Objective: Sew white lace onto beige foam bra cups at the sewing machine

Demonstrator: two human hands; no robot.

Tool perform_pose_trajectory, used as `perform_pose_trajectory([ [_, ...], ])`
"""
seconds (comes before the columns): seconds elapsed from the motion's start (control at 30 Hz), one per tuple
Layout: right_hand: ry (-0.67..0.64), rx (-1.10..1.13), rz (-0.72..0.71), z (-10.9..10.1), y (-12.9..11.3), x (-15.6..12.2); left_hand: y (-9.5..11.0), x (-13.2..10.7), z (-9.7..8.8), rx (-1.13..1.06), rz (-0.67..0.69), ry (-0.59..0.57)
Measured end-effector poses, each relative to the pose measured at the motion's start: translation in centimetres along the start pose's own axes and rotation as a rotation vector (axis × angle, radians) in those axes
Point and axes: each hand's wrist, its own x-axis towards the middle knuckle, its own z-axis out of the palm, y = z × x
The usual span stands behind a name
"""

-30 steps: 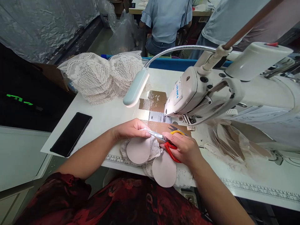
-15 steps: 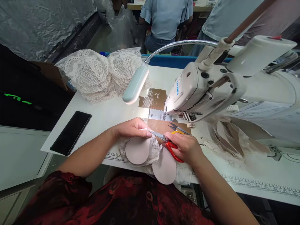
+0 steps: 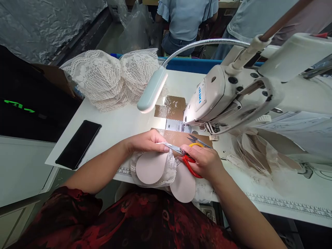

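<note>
Thumb and fingers of my left hand (image 3: 149,141) pinch the edge of a white lace bra piece (image 3: 171,169). Below that hand hangs one smooth pale pink cup (image 3: 151,167); a second pale cup (image 3: 183,183) lies lower right, over the table's front edge. My right hand (image 3: 203,159) is closed on scissors (image 3: 189,164) with red handles. Their blades point left and reach the lace at my left fingertips. Just beyond my right hand lie thread snips (image 3: 195,140) with dark blades and a yellow part, on a brown taped patch.
A white sewing machine (image 3: 207,93) stands beyond my hands, with a lamp (image 3: 152,90) on a bendable neck. Stacked lace cups (image 3: 95,79) are at the back left, a black phone (image 3: 79,144) at left. Sheer fabric pieces (image 3: 252,152) lie at right. A person (image 3: 184,20) sits ahead.
The left cup and lace have shifted slightly left, and the lower cup shows a little higher. Both hands keep nearly the same place. The camera view has tilted slightly.
</note>
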Motion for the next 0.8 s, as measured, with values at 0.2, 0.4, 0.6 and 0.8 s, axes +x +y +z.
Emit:
perform_pose_trajectory([
  [0.2, 0.035, -0.033, -0.012, -0.01, -0.21, -0.03, 0.09, -0.13, 0.15, -0.037, -0.015, 0.013],
  [0.4, 0.031, -0.044, 0.034, 0.35, -0.44, 0.11, 0.10, -0.16, 0.30, -0.122, -0.020, 0.065],
  [0.6, 0.024, -0.056, 0.046, 0.41, -0.46, 0.18, -0.22, 0.01, 0.26, -0.112, -0.033, 0.060],
  [0.8, 0.051, -0.059, 0.086, 0.51, -0.65, 0.04, -0.10, 0.17, 0.45, -0.105, -0.029, 0.061],
])
